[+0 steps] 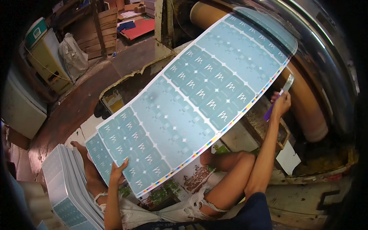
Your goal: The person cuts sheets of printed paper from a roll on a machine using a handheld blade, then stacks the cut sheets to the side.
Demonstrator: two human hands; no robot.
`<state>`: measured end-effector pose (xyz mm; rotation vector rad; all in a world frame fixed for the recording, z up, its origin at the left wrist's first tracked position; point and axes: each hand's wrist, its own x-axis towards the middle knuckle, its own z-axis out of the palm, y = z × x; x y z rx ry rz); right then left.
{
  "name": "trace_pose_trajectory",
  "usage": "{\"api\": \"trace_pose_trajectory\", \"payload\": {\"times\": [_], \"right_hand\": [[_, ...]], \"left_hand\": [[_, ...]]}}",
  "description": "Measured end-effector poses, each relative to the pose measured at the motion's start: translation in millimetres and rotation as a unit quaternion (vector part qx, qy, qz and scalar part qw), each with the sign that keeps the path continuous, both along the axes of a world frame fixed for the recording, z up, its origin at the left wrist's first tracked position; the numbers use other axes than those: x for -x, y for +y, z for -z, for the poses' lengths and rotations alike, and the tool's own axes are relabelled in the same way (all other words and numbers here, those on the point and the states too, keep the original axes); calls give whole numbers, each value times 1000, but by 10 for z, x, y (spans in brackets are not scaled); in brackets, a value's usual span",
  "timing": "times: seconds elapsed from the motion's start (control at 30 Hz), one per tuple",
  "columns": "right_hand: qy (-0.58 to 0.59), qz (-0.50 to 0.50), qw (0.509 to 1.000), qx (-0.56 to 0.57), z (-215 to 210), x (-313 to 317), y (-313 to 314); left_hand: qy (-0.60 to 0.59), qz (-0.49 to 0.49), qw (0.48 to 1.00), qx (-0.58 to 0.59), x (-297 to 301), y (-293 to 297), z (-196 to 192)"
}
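A long printed sheet [184, 96] in pale blue and teal, with white script marks and a coloured strip along one edge, slopes from a shiny roller [326, 42] at the upper right down over my lap. Its near edge is pinched in my left hand [117, 172], thumb on top, other fingers partly hidden beneath. A second teal sheet [99, 155] shows below it on the left. Off the sheet's right edge, my right hand [283, 102] is closed around a purple-handled knife [286, 83], its broad silver blade pointing up toward the rollers.
A thick stack of printed sheets [63, 184] stands at the lower left. A brown roller [306, 107] lies under the shiny one. Beneath the sheet is a worn metal trough [134, 78]. Farther back are a white sack [73, 55] and a red board [138, 28].
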<state>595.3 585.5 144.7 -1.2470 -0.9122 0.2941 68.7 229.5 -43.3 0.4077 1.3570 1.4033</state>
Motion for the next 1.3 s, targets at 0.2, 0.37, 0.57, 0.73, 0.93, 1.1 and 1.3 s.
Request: {"api": "trace_pose_trajectory", "payload": {"times": [0.2,0.37,0.57,0.73,0.93,1.1,1.3], "right_hand": [[-57,-83,995,-12,233,625,-753],[-65,-75,995,7,561,878,-1387],[-133,-196,968,86,672,808,-1419],[-395,67,911,-97,277,817,-1240],[-493,4,869,-48,577,710,-877],[-510,-90,854,-43,883,244,-561],[-507,-135,851,-18,648,-45,-337]], "left_hand": [[-5,21,1000,-2,1125,-1120,662],[1,30,999,-18,1601,-1810,942],[4,9,1000,-2,1512,-1833,697],[1,-79,997,26,1312,-1748,424],[78,-87,993,17,1392,-1859,656],[73,-112,990,36,1242,-1833,499],[87,-148,985,12,1386,-2031,697]]}}
